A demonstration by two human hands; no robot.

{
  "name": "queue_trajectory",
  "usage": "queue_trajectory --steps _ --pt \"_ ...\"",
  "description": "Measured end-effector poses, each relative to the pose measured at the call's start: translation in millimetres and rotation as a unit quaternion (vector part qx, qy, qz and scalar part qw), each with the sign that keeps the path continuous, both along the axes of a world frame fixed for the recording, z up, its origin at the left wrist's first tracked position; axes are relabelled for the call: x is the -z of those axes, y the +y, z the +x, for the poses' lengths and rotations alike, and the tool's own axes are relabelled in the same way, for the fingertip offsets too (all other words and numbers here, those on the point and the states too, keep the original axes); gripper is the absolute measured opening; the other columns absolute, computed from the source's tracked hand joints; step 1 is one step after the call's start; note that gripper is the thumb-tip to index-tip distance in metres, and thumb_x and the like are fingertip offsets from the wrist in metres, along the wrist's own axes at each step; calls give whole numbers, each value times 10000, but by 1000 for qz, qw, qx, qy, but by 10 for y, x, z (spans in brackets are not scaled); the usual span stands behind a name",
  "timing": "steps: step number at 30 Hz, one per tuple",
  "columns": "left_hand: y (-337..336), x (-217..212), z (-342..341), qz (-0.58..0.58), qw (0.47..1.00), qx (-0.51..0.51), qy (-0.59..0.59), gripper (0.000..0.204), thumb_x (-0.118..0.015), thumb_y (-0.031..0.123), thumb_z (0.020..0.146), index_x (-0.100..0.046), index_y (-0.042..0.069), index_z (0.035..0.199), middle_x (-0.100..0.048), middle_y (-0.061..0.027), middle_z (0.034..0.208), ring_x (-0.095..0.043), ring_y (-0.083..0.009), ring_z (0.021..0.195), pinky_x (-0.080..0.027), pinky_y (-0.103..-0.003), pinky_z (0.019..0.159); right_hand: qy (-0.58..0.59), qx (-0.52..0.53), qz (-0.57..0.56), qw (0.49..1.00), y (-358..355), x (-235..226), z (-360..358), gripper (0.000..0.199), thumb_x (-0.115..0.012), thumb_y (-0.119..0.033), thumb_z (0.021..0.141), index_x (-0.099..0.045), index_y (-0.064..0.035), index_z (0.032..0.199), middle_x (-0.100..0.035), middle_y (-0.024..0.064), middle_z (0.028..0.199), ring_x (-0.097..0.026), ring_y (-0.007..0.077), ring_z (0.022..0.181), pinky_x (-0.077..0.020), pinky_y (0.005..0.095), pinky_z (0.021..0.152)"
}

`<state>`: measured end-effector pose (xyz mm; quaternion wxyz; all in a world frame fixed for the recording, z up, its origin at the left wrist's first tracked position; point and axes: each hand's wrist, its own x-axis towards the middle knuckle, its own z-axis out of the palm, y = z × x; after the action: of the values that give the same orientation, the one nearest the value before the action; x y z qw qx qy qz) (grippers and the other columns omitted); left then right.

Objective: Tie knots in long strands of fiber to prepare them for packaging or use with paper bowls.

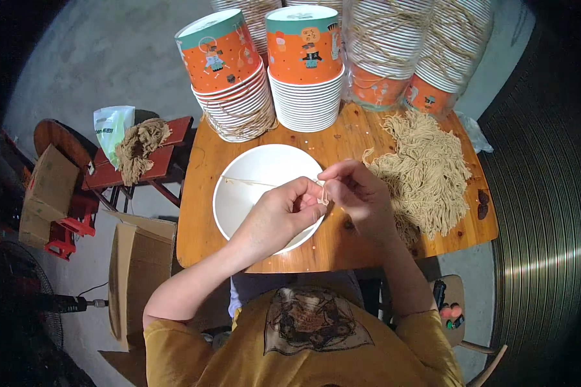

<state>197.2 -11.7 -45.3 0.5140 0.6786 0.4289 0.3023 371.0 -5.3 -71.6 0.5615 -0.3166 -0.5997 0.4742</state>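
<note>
My left hand (279, 210) is over the right side of a white bowl (224, 205), its thumb and fingers pinched on a thin tan cord (248, 182). One length of that cord stretches left from the hand across the bowl. Close beside it, my right hand (363, 201) is closed with thumb and forefinger together on the same cord. Between the two sets of fingertips shows a small pale loop of it, too fine to make out fully. Right of my right hand lies a big heap of tan cord (432, 174).
Stacked white-rimmed paper tubs (306, 100) with orange and green sides line the back of the wooden table (284, 263), some bagged in plastic. Left of it, a red bench (164, 155) bears more cord (142, 145) and a plastic bag (113, 129). A cardboard box (142, 271) stands nearer.
</note>
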Motion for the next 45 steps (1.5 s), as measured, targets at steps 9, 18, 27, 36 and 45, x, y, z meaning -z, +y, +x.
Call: queue_trajectory --steps 9,18,27,36,45 --pt "19 51 10 11 1000 1 8 138 -631 156 884 -577 29 884 -513 25 696 -453 -56 644 -422 -232 602 -71 17 90 993 35 46 64 137 -590 7 849 -609 -38 977 -557 5 809 -552 79 706 -452 223 634" --pt "5 53 11 17 1000 2 10 154 -627 167 886 -583 21 859 -505 22 660 -443 -61 618 -412 -243 579 -257 68 225 937 17 -74 186 185 -675 47 743 -638 -60 890 -498 12 745 -501 110 616 -417 243 548" --pt "-24 33 21 20 1000 -10 0 166 -619 177 898 -588 21 850 -491 30 659 -431 -57 618 -406 -239 576 -254 73 219 939 8 -58 167 262 -698 18 717 -616 -97 938 -524 36 727 -565 177 613 -466 298 529" --pt "-26 30 20 5 1000 -11 -17 146 -608 144 890 -564 7 868 -496 27 667 -440 -57 628 -416 -233 594 -290 129 271 909 -18 -58 133 157 -675 33 737 -604 -62 839 -518 36 711 -539 147 599 -430 281 515" --pt "-49 -52 -3 31 999 -13 30 99 -590 88 872 -534 14 907 -503 18 718 -451 -64 647 -412 -231 604 -268 116 213 932 -35 -1 140 127 -638 23 759 -577 -51 842 -539 47 744 -546 146 608 -448 272 542"
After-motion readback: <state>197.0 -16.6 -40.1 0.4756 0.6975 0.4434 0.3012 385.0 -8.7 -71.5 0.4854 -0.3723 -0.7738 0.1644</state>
